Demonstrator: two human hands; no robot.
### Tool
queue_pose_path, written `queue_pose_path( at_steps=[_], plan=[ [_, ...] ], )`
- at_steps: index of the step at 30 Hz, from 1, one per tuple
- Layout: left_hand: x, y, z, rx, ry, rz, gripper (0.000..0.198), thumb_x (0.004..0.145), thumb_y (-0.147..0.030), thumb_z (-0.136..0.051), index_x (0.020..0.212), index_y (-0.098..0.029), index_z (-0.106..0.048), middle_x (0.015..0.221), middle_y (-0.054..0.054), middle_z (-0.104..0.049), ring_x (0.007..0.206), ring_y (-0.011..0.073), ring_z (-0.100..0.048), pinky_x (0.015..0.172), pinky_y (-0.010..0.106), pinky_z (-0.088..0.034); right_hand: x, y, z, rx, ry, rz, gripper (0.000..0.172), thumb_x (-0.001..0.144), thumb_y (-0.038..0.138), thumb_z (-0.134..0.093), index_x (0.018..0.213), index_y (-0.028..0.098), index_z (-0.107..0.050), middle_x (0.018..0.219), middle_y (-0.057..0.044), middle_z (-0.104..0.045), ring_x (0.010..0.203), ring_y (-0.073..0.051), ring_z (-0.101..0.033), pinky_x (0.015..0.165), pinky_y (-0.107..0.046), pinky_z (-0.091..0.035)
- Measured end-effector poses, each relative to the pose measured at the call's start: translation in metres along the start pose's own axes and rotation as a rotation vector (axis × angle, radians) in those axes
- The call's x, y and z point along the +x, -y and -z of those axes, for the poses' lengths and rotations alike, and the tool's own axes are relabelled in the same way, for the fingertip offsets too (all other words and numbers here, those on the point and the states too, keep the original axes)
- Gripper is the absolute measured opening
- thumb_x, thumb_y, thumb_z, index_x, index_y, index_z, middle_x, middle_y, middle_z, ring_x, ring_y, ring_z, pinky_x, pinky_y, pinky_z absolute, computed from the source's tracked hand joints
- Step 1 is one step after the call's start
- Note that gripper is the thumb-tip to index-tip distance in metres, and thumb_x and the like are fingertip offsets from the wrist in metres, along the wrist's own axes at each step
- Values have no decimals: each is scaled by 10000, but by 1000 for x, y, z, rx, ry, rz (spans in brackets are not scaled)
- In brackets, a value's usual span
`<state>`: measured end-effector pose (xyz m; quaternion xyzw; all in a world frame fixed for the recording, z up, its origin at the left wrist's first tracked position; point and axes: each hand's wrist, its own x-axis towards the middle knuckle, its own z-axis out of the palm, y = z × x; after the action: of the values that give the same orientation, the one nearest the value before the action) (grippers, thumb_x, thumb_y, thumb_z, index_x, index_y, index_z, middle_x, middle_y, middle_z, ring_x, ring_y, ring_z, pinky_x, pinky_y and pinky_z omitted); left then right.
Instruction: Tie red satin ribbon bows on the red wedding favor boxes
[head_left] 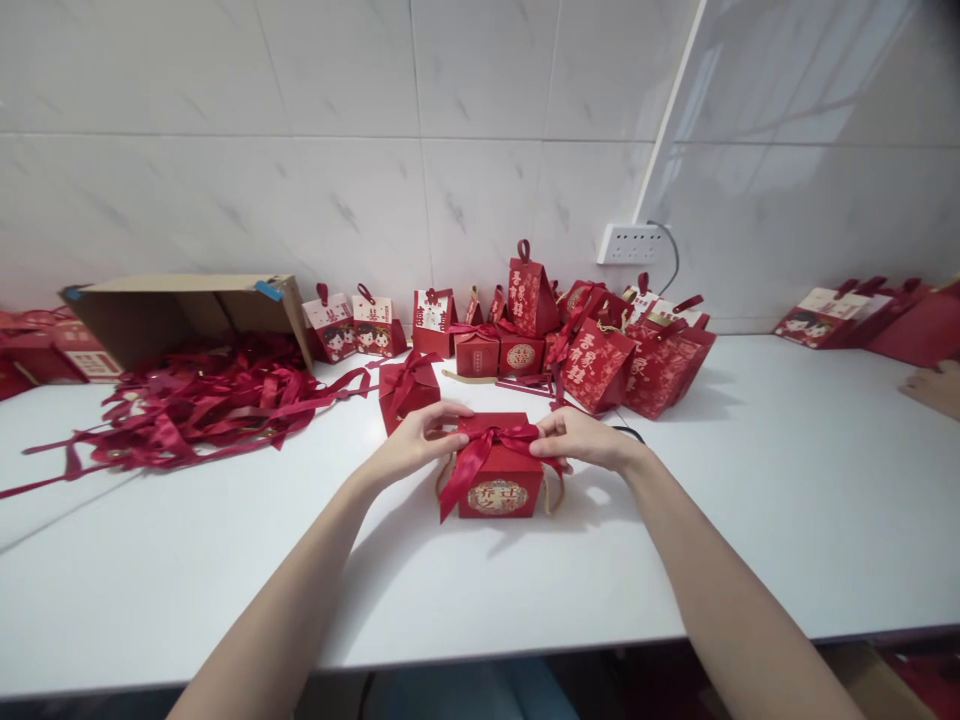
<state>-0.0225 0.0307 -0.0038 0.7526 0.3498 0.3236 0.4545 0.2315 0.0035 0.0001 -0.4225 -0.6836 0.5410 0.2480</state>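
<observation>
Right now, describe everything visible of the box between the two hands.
The box is red and looks like card, its front bearing a round, gold-patterned panel with characters. It stands upright on the white table, a shiny red ribbon tied across its top, beige cord at both sides. The left hand and right hand touch the ribbon.

A red box [511, 462] with a gold emblem stands upright below the frame's centre, a shiny red ribbon [480, 452] bowed across its top.

Ribbons [217, 410] lie left of the front box [497, 475], bags [598, 365] behind.
</observation>
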Motion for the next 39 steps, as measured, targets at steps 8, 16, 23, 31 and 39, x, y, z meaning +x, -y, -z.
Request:
queue_pose_path(
  at_steps=[8,16,23,31,39],
  plan=[
    [0,2,2,64,-58,-2,354,717,-379,-654,983,-184,-523,1037,71,-549,990,211,-526,845,339,-415,-7,1,0,56,95,-45,340,663,412,-704,562,140,-527,341,73,-444,298,-45,-365,344,-185,-322],
    [0,-3,0,73,-32,4,258,727,-386,-628,759,-173,-486,734,-24,-483,671,104,-447,620,235,-349,-11,6,-1,39,106,-76,460,730,456,-624,437,157,-433,316,44,-463,261,-41,-366,323,-177,-302],
    [-1,-1,-3,75,45,69,425,774,-519,-511,564,-160,-427,566,-34,-410,529,87,-364,513,231,-263,-10,6,-3,17,125,-71,395,687,435,-681,500,144,-489,315,74,-428,275,-43,-384,336,-173,-301],
    [0,0,-3,-24,46,67,377,770,-471,-549,570,-165,-456,557,-29,-451,538,96,-409,533,233,-310,-15,11,-1,-38,262,-125,343,687,418,-668,535,141,-537,309,75,-435,280,-47,-393,342,-172,-318],
    [1,-3,-3,-93,-11,53,328,769,-413,-567,591,-157,-465,546,-35,-475,530,89,-432,540,233,-324,-15,9,11,-51,-247,11,478,669,628,-576,648,155,-508,476,27,-488,399,-77,-446,360,-192,-309]
  ],
)
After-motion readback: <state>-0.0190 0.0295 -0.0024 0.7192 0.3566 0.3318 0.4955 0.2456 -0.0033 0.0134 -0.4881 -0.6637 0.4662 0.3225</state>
